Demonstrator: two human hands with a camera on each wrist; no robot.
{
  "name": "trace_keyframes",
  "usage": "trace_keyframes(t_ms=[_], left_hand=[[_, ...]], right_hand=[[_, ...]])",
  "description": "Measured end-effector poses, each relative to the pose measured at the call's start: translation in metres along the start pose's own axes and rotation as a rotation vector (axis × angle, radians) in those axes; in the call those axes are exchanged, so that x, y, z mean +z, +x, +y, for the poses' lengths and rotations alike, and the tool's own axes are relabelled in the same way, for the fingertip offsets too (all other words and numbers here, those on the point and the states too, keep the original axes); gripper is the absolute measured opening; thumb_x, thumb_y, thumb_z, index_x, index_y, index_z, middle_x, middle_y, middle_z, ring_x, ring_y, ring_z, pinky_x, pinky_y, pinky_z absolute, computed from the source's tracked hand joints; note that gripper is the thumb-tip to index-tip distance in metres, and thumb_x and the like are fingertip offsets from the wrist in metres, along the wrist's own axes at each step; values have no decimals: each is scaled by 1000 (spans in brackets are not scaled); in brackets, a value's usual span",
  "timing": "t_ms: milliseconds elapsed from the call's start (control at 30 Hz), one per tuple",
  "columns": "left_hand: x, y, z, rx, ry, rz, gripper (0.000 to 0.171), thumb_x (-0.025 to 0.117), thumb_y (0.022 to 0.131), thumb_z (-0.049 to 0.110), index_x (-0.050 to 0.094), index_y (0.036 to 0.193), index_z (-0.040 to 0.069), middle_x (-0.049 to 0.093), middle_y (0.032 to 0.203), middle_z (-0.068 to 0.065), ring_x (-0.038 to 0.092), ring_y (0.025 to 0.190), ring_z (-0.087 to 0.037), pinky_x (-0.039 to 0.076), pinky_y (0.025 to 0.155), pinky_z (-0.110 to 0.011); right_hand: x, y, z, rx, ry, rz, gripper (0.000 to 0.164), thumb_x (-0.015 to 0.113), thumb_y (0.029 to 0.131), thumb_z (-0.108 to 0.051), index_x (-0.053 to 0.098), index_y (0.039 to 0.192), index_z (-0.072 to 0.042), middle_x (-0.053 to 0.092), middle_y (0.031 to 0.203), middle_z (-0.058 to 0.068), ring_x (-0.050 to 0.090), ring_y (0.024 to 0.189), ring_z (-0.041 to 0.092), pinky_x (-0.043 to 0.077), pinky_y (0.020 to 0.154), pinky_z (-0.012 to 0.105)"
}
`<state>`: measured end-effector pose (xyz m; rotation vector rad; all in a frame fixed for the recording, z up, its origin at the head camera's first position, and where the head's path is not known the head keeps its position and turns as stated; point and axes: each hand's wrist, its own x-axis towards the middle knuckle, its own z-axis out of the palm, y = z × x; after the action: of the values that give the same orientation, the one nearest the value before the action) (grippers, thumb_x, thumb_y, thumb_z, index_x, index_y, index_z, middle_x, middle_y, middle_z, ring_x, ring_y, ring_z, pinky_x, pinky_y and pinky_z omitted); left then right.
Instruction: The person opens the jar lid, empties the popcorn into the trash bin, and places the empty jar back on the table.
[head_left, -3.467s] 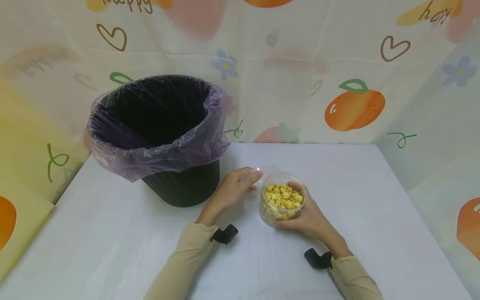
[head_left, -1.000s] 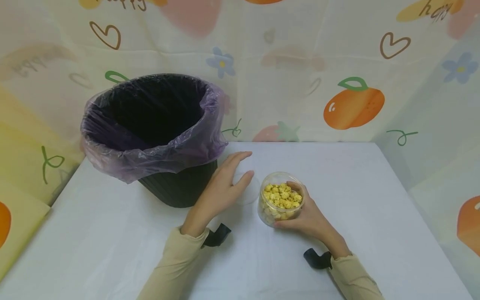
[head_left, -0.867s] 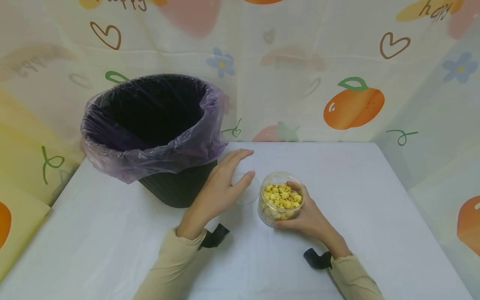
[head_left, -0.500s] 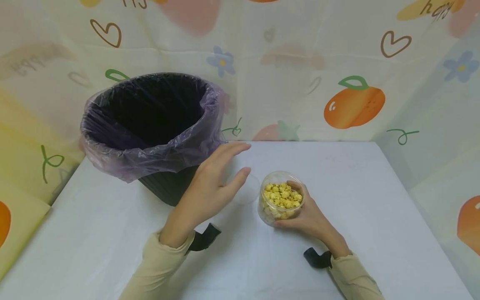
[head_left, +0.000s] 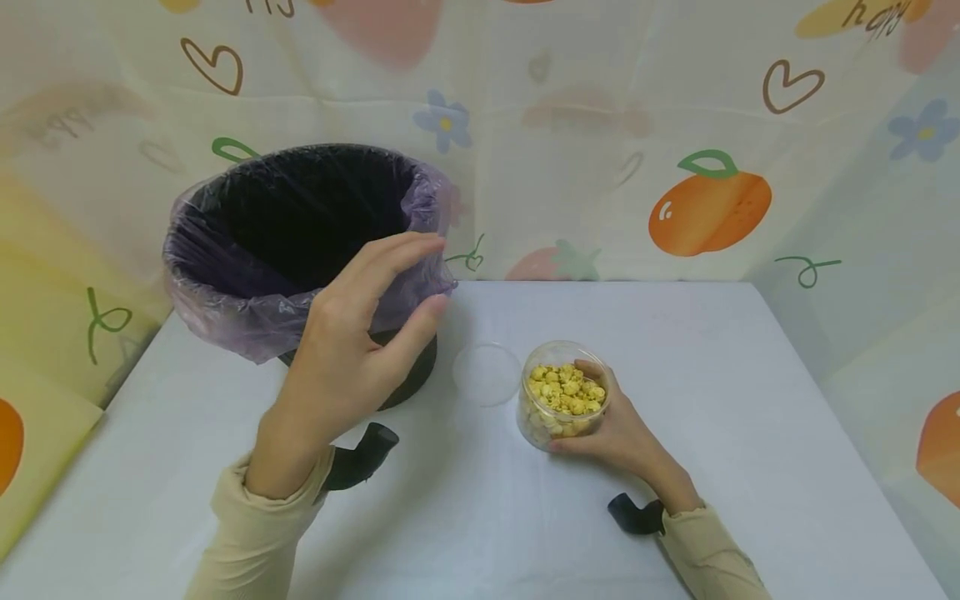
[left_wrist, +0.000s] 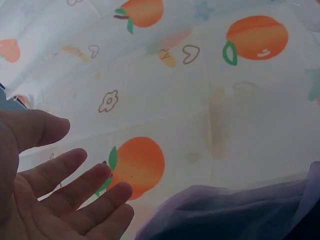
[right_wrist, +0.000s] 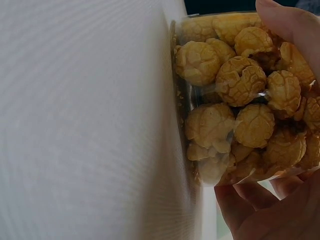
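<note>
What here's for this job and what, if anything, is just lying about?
Likely in the job: clear jar in the right hand, its popcorn, round lid, possibly the lined bin behind the left hand.
Just surroundings: patterned backdrop, white tabletop.

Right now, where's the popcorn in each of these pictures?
Head: popcorn right of centre and slightly low, inside the jar.
Left wrist: not visible.
Right wrist: popcorn at upper right, large, seen through the jar's clear wall.
Shared landmark: the right hand, gripping the jar in the head and right wrist views.
</note>
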<state>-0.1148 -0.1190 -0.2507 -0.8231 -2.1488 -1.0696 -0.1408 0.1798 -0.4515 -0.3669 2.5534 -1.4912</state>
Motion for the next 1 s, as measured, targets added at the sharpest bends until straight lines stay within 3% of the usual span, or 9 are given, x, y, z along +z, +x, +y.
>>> trace_keyframes(t_ms=[367, 567, 767, 867, 1000], left_hand=[[-22, 4, -7, -6, 66, 75, 39, 65, 89, -1, 62, 128, -2, 65, 127, -14, 59, 122, -22, 43, 109, -27], [-37, 2, -11, -51, 117, 166, 38, 67, 86, -2, 67, 124, 3, 68, 122, -13, 61, 117, -25, 42, 107, -23], [-54, -4, -23, -95, 203, 186, 38, 66, 88, 2, 66, 126, 2, 67, 125, -13, 59, 119, -22, 40, 107, -20], [-64, -6, -30, -119, 233, 182, 40, 67, 88, 4, 65, 127, 3, 67, 127, -13, 58, 122, -18, 39, 108, -18], [-76, -7, -40, -150, 253, 162, 44, 69, 84, 2, 65, 128, 4, 67, 126, -15, 56, 123, -4, 38, 107, -15]], right_hand=[[0, 1, 0, 7, 7, -4, 109, 94, 64, -28, 28, 149, -11, 34, 153, 17, 35, 144, 38, 27, 115, 65], [0, 2, 0, 9, 8, -5, 108, 94, 64, -29, 28, 148, -12, 34, 153, 16, 34, 144, 38, 26, 116, 65], [0, 1, 0, 25, -2, 1, 111, 95, 62, -30, 28, 148, -13, 34, 154, 16, 34, 144, 37, 27, 115, 64], [0, 0, 0, 39, -2, -1, 112, 95, 61, -31, 27, 149, -15, 34, 155, 14, 33, 145, 36, 27, 116, 64], [0, 0, -1, 43, 1, -1, 113, 95, 60, -31, 27, 149, -16, 34, 155, 13, 33, 145, 35, 27, 116, 64]])
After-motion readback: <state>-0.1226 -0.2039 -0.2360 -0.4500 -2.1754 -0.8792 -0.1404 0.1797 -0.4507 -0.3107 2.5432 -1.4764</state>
